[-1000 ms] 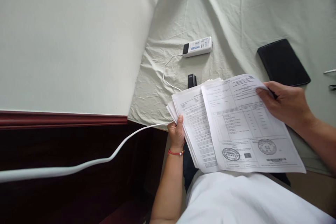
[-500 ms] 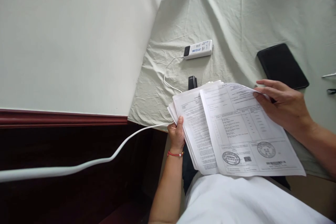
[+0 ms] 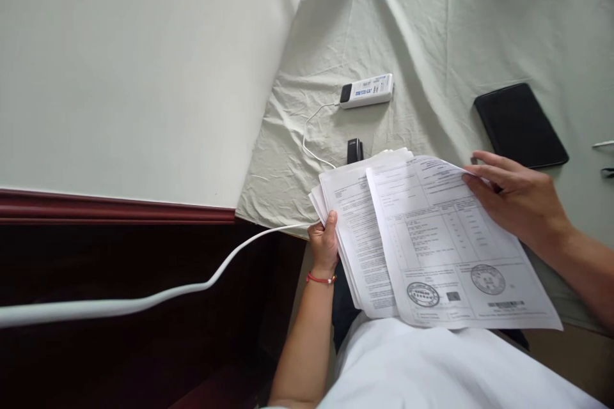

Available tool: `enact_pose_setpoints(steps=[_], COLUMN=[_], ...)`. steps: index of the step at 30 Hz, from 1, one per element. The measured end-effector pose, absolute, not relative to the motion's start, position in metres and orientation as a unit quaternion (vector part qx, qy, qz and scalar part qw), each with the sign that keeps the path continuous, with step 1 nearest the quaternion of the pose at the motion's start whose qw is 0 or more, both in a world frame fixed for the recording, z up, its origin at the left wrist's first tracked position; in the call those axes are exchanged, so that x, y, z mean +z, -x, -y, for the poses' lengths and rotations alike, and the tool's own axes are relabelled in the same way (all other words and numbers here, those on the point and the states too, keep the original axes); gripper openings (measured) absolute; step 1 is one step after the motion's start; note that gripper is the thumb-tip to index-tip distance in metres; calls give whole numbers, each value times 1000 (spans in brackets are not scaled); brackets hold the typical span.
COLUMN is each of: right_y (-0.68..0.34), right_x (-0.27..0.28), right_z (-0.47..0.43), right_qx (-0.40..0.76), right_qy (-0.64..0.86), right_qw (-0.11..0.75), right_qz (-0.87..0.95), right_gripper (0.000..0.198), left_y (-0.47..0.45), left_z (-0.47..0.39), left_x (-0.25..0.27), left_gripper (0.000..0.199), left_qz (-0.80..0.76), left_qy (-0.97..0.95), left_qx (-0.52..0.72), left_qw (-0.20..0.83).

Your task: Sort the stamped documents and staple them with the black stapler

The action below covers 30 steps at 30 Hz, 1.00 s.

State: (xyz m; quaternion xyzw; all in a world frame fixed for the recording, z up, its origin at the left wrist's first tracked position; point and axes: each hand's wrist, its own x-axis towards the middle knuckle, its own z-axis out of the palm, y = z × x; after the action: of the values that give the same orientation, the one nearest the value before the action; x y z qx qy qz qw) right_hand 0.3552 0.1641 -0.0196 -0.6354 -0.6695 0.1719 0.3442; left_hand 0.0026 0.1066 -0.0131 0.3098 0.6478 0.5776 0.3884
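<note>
A white cable (image 3: 211,280) reached the left hand (image 3: 324,244), clamped on a paper stack (image 3: 357,223) before a white shirt (image 3: 412,364). Papers partly hid a black gadget (image 3: 354,150); a power bank (image 3: 367,91) lay beyond. The right hand (image 3: 520,195) pinched a stamped sheet (image 3: 446,239) near a black case (image 3: 522,126).

Worktop (image 3: 508,25) covered by a pale grey-green cloth (image 3: 281,153), creased and rucked, with a long raised fold run down from the far edge. White power bank (image 3: 367,91), dark at one end and printed in blue, laid flat toward the left side. Thin white cable (image 3: 311,118) joined to its dark end and curved nearward over the cloth. Small black object (image 3: 355,150) seen nearer the front, partly hidden. Black flat case (image 3: 522,124) laid askew at right. White stick (image 3: 603,144) cut off by the right border.
</note>
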Motion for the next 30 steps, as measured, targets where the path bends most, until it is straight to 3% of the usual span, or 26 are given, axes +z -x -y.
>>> enact_pose_setpoints(steps=[9,30], right_y=[-353,-352], right_x=[-15,-18], right_z=[-165,-167], right_qx=[193,233], right_qy=[661,623], right_qw=[321,389], right_qz=[650,637], right_gripper=[49,33], left_y=[-6,-2], left_z=[-109,-106], left_x=[-11,-16], left_gripper=[47,47], left_qz=[-647,-650], left_qy=[-323,-353], left_qx=[586,576], left_qw=[367,348])
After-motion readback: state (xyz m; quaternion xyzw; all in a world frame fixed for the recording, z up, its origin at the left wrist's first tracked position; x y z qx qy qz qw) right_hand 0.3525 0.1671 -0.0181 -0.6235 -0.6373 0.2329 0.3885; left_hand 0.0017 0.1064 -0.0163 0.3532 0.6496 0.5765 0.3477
